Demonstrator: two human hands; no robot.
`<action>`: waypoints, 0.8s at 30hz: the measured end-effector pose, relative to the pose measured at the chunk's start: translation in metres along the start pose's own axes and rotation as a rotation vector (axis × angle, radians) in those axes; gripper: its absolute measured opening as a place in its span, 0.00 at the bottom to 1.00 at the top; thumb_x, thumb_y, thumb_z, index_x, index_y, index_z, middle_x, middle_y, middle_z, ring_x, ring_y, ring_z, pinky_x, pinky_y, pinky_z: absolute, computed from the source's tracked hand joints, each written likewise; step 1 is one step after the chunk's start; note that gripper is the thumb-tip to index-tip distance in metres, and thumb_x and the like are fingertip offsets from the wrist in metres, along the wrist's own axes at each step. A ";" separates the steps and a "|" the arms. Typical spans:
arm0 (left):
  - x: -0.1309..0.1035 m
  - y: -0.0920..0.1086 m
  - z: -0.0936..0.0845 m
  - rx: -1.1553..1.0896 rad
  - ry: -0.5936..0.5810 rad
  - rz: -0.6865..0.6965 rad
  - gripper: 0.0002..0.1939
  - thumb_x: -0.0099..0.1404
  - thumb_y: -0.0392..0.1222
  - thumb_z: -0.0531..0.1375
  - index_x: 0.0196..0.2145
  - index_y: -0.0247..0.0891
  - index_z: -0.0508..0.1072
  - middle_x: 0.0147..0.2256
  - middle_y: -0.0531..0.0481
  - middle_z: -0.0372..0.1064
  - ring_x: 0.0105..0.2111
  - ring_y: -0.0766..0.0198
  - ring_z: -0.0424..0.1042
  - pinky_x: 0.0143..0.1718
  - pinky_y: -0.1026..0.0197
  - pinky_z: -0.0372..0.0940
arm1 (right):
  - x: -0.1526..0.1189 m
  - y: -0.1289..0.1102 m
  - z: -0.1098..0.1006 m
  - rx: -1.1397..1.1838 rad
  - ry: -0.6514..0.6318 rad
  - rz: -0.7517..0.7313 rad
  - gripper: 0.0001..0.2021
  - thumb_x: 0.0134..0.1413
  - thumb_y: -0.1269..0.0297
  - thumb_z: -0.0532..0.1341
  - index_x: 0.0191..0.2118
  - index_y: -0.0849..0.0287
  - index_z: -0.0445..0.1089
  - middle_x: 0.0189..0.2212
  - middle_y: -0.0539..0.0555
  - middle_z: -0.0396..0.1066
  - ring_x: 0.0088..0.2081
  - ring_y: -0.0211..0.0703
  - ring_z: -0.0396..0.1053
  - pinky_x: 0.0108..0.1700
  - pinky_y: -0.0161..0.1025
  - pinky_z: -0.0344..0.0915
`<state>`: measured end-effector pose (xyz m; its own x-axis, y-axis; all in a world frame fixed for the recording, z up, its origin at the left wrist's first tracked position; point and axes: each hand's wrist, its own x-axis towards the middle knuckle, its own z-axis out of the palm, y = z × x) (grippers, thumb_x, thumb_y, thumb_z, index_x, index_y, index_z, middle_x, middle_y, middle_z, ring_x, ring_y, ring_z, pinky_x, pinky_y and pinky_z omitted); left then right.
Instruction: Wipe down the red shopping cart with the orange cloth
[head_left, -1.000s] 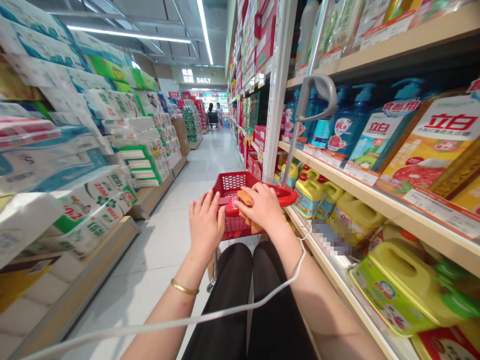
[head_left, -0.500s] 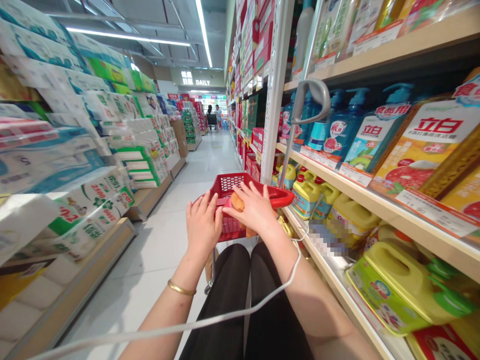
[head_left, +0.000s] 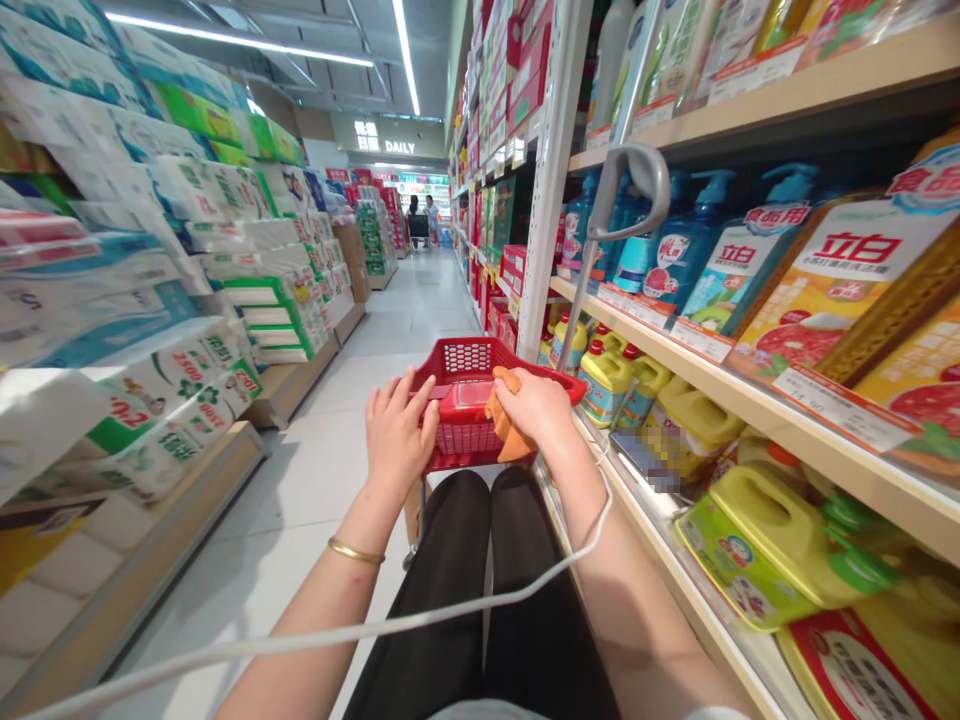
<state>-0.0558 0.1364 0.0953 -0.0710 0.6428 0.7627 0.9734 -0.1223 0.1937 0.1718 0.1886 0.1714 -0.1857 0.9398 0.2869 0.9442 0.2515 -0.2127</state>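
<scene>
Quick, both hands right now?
Left hand: open, fingers extended, at the left end of the red shopping cart handle.
Right hand: closed, holding an orange cloth against that handle.

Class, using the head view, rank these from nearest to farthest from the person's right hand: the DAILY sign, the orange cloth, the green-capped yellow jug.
1. Orange cloth: held in the right hand.
2. Green-capped yellow jug: on the lower shelf, to the right.
3. DAILY sign: far ahead, beyond the aisle's stacked goods.
</scene>
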 end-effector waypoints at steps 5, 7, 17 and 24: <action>0.002 -0.014 -0.013 0.001 -0.065 0.052 0.25 0.79 0.51 0.49 0.64 0.43 0.76 0.68 0.41 0.67 0.62 0.45 0.70 0.64 0.41 0.61 | -0.023 -0.010 0.001 0.006 0.095 0.011 0.20 0.72 0.45 0.53 0.53 0.48 0.77 0.43 0.55 0.84 0.47 0.55 0.82 0.51 0.46 0.70; 0.001 -0.013 -0.018 -0.001 -0.076 0.059 0.26 0.80 0.52 0.48 0.63 0.43 0.76 0.66 0.41 0.70 0.60 0.46 0.73 0.64 0.42 0.61 | -0.030 -0.008 0.001 0.006 0.135 0.007 0.19 0.72 0.46 0.55 0.53 0.47 0.78 0.42 0.55 0.84 0.45 0.55 0.82 0.50 0.44 0.71; -0.017 0.031 -0.029 0.021 -0.017 0.061 0.25 0.79 0.51 0.50 0.65 0.44 0.75 0.66 0.42 0.70 0.56 0.48 0.76 0.64 0.42 0.60 | -0.037 0.032 -0.005 0.064 0.175 -0.031 0.18 0.70 0.47 0.58 0.56 0.42 0.79 0.43 0.51 0.85 0.46 0.53 0.82 0.50 0.43 0.71; 0.003 0.033 -0.027 0.162 -0.076 -0.026 0.31 0.81 0.51 0.43 0.70 0.31 0.67 0.31 0.39 0.81 0.32 0.52 0.79 0.48 0.50 0.69 | -0.051 -0.016 0.001 0.231 0.196 -0.160 0.22 0.70 0.64 0.56 0.65 0.48 0.73 0.66 0.51 0.72 0.68 0.51 0.67 0.74 0.56 0.53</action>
<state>-0.0298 0.1135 0.1205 -0.0858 0.7001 0.7088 0.9943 0.0144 0.1060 0.1658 0.1369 0.1588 -0.2495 0.8275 0.5031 0.8167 0.4589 -0.3498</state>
